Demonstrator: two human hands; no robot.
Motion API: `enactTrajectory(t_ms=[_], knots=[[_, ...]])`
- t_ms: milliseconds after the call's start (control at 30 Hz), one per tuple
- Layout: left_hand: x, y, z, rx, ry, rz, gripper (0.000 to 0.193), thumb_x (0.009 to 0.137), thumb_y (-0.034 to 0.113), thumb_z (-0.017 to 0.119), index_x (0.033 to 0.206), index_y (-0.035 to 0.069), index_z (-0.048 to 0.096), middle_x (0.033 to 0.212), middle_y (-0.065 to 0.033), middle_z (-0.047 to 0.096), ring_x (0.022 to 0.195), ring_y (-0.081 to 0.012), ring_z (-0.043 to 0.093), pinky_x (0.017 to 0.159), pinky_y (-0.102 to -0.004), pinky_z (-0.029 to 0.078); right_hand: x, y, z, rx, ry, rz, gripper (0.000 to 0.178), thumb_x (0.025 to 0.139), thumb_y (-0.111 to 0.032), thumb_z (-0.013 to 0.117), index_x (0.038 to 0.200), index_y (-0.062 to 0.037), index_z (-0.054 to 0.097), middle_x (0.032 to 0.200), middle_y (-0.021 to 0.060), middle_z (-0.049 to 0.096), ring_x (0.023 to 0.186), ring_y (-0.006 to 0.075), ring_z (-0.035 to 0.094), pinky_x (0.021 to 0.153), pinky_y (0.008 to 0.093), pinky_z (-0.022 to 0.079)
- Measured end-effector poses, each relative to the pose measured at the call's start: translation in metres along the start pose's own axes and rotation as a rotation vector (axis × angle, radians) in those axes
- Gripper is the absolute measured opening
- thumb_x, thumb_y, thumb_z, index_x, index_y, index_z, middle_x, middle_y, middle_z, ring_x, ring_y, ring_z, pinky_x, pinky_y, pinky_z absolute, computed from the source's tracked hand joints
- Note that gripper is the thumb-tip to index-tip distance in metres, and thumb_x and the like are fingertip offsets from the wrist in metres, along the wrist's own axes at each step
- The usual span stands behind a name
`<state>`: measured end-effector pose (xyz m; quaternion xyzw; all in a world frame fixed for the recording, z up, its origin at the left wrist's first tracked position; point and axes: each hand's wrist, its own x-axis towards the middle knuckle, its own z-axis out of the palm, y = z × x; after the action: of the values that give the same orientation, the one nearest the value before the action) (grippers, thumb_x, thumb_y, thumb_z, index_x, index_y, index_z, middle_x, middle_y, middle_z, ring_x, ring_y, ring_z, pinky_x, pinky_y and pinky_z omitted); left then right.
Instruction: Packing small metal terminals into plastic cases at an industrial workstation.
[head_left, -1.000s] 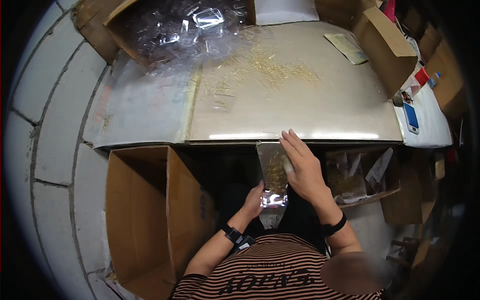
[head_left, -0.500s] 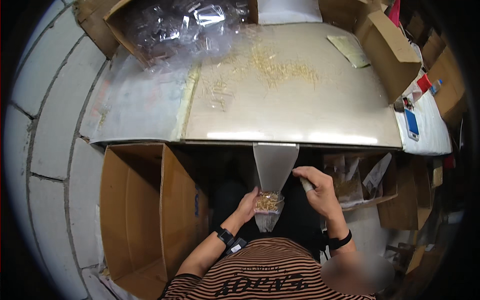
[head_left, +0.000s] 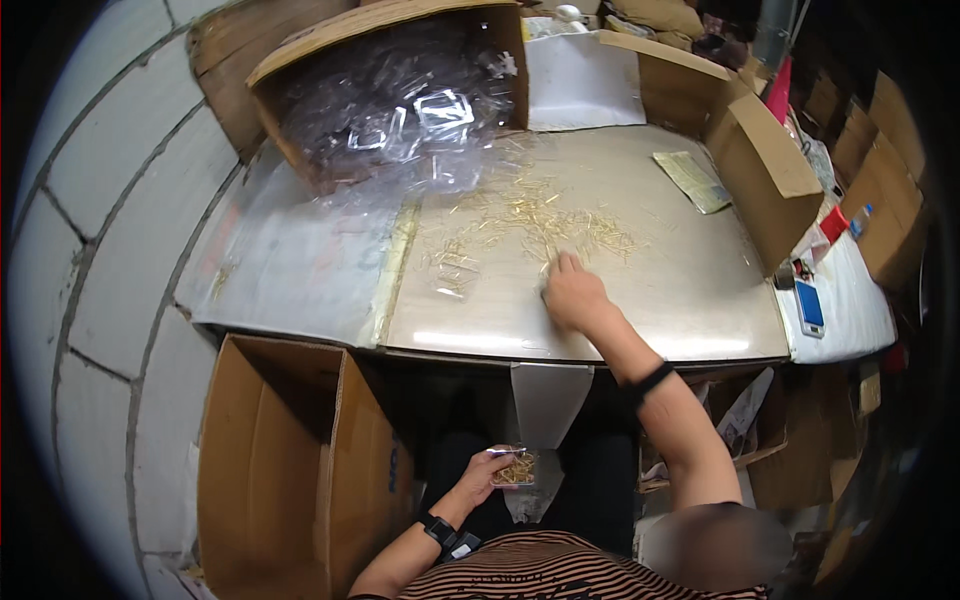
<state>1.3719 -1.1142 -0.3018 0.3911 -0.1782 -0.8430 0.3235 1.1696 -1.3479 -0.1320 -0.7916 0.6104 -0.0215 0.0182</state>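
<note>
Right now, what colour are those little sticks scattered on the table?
Pale golden yellow: the thin sticks show best in the head view, just beyond the right hand.

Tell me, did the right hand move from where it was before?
Yes. The right hand left the small clear bag held in the lap and went up and forward onto the table, among the scattered gold pins.

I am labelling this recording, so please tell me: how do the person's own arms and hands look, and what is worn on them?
Both forearms are bare and no gloves are worn. The left hand has a dark watch with a black strap on its wrist. The right hand has a plain black band on its wrist. A shirt with dark and orange stripes shows at the lower edge.
</note>
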Motion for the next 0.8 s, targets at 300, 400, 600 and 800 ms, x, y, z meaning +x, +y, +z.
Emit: enactTrajectory(t_ms=[300, 400, 600, 800], knots=[[0.005, 0.004, 0.010, -0.087, 0.002, -0.027, 0.028, 0.093, 0.019, 0.052, 0.112, -0.001, 0.050, 0.102, -0.0146, 0.063, 0.084, -0.0259, 0.067, 0.065, -0.0340, 0.059, -0.077, -0.011, -0.003, 0.243, 0.188, -0.164, 0.049, 0.092, -0.030, 0.046, 0.134, -0.0051, 0.041, 0.142, 0.0191, 0.034, 0.134, 0.0322, 0.028, 0.108, 0.0437, 0.026], [0.007, 0.011, 0.022, 0.045, 0.046, -0.043, 0.028, 0.094, 0.015, 0.048, 0.116, -0.001, 0.048, 0.103, -0.0144, 0.063, 0.086, -0.0265, 0.067, 0.065, -0.0333, 0.059, -0.066, -0.014, 0.006, 0.229, 0.215, -0.066, 0.053, 0.092, -0.032, 0.046, 0.135, -0.0019, 0.038, 0.143, 0.0181, 0.033, 0.135, 0.0325, 0.026, 0.111, 0.0446, 0.020], [0.015, 0.006, 0.024, -0.108, -0.060, -0.054, 0.042, 0.099, 0.033, 0.035, 0.121, 0.000, 0.046, 0.106, -0.0144, 0.062, 0.086, -0.0256, 0.067, 0.063, -0.0349, 0.059, -0.071, 0.001, -0.001, 0.223, 0.241, -0.063, 0.051, 0.091, -0.025, 0.049, 0.132, 0.0035, 0.039, 0.140, 0.0214, 0.035, 0.133, 0.0345, 0.028, 0.109, 0.0395, 0.026], [0.009, 0.008, 0.028, -0.091, 0.023, -0.012, 0.043, 0.098, 0.037, 0.035, 0.116, 0.001, 0.051, 0.104, -0.0131, 0.062, 0.086, -0.0237, 0.066, 0.062, -0.0349, 0.057, -0.116, -0.012, -0.028, 0.718, 0.073, -0.008, 0.048, 0.092, -0.020, 0.048, 0.133, 0.0034, 0.038, 0.142, 0.0208, 0.033, 0.134, 0.0329, 0.028, 0.110, 0.0354, 0.024]])
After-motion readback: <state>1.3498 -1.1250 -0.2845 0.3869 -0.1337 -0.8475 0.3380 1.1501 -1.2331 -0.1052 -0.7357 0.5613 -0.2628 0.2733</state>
